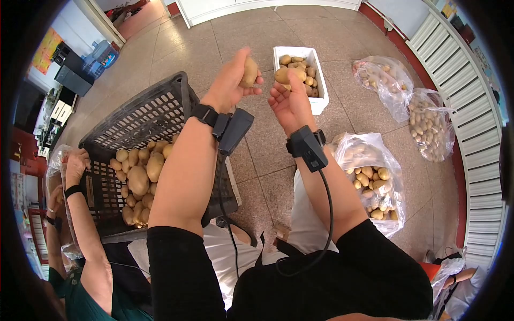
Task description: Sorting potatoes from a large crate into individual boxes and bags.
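My left hand (235,76) is closed around a potato (249,73), raised above the tiled floor. In my right hand (295,100) a longer potato (286,76) is gripped, seen in front of the white foam box (319,105). Several potatoes (310,72) lie inside that box. To the left stands a black plastic crate (140,106) with slotted walls, and a heap of potatoes (139,180) fills part of it. My left forearm hides the crate's right side.
An open plastic bag (357,148) of potatoes rests right of my right forearm. Two more potato-filled bags (383,80) (429,128) lie near the radiator (445,60). A co-worker's hand (77,162) touches the crate's left rim. Another person's arm (461,277) shows at lower right.
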### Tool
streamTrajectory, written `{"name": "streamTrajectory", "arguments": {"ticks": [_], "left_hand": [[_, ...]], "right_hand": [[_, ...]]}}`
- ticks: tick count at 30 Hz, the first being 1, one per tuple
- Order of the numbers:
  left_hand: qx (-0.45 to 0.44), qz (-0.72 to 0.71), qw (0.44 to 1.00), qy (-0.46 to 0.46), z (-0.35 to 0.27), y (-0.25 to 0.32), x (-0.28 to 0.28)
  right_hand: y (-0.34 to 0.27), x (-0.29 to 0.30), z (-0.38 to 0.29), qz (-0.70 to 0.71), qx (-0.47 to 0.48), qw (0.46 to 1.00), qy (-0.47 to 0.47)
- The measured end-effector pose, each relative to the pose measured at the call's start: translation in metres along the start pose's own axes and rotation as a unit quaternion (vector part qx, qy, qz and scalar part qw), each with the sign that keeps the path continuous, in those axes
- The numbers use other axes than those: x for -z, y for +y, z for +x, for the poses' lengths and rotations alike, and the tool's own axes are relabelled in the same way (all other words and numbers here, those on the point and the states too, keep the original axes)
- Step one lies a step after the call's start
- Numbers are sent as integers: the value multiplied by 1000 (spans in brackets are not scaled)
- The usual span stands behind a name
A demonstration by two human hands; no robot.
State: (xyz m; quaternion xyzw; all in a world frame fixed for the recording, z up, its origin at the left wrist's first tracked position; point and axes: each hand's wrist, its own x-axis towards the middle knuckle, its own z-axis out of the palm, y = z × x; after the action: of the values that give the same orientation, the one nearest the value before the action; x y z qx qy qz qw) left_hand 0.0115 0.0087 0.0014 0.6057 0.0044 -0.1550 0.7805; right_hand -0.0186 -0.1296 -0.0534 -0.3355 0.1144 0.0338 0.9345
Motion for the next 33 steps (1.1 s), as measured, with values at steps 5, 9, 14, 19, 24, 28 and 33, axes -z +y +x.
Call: {"name": "streamTrajectory", "arguments": {"ticks": [5, 9, 14, 19, 24, 28, 33], "left_hand": [[-4, 14, 1000, 4, -1, 0, -1], [1, 67, 998, -2, -1, 1, -1], [14, 139, 990, 5, -4, 3, -6], [49, 236, 970, -27, -7, 1, -8], [87, 308, 946, -49, -1, -5, -5], [67, 305, 948, -68, -1, -8, -4], [75, 318, 942, -82, -4, -5, -4]], "right_hand": [[-2, -3, 0, 42, -7, 999, -16], [-2, -4, 0, 50, 0, 999, -19], [-2, -4, -2, 31, -2, 999, 9], [0, 0, 0, -21, 20, 999, -44], [5, 1, 6, -79, 74, 994, -25], [7, -2, 4, -89, 130, 985, -69], [7, -7, -4, -128, 157, 975, -91]]}}
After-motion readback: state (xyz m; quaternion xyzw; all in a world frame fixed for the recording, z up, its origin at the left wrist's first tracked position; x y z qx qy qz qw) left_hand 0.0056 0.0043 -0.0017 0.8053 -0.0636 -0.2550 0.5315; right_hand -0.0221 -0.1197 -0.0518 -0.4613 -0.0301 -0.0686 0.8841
